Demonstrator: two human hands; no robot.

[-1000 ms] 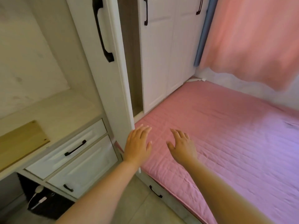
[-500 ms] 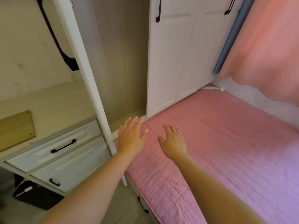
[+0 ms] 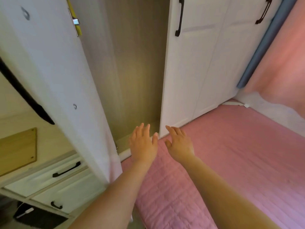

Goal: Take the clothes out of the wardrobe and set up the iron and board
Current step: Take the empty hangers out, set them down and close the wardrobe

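Hands out in front, both empty. Left hand (image 3: 143,142) is palm down, fingers (image 3: 145,129) straight and slightly spread, tips over the front lip of the open wardrobe (image 3: 132,71) compartment. Right hand (image 3: 179,144) is just beside it, apart from it, fingers loosely extended and a bit splayed, over the near corner of the pink bed (image 3: 239,154). Neither hand grips anything; can't tell whether either touches the surface below it.

Wardrobe: the compartment straight ahead of the fingers stands open, and the visible part shows only the wood-grain back panel and floor. No clothes visible in that part; the upper part is out of frame. Its open door (image 3: 54,71) swings out to the left of the left hand, white, with a metal hinge (image 3: 75,21) near the top inner edge and a black handle (image 3: 24,95) on its outer face. Closed white doors (image 3: 206,63) with black handles are to the right of the opening, beyond the right hand.

Left of the door: light wood counter (image 3: 54,138) with a tan board (image 3: 16,151) on it, and two white drawers (image 3: 49,177) with black pulls below. Pink curtain (image 3: 280,63) hangs far right, behind the bed.
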